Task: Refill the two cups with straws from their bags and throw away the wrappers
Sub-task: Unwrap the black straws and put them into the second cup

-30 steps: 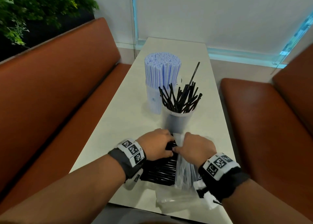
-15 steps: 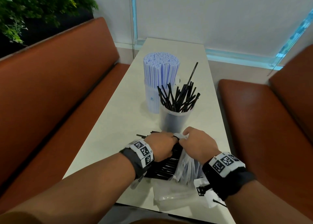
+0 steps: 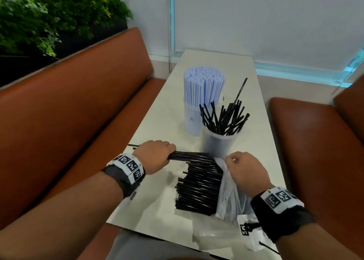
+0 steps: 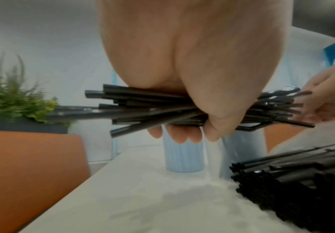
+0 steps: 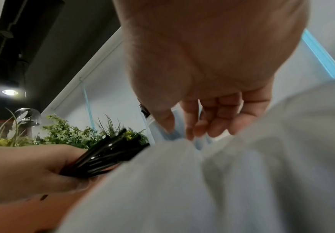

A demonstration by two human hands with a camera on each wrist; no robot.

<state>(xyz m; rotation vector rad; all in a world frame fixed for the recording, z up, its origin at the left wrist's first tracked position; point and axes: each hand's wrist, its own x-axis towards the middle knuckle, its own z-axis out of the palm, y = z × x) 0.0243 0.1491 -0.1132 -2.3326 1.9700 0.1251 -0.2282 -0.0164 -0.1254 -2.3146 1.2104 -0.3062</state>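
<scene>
1. Left hand point(image 3: 155, 155): fingers curled round a handful of black straws point(image 3: 189, 155), held level above the table point(image 3: 157, 126).
2. Right hand point(image 3: 246, 171): fingers loosely bent over the clear bag point(image 3: 228, 196); whether it pinches the plastic cannot be told.
3. Pile of black straws point(image 3: 199, 189): lying beside the bag.
4. Two cups: clear cup point(image 3: 218, 143) part-filled with black straws; the one behind holds white straws point(image 3: 203, 86).
</scene>
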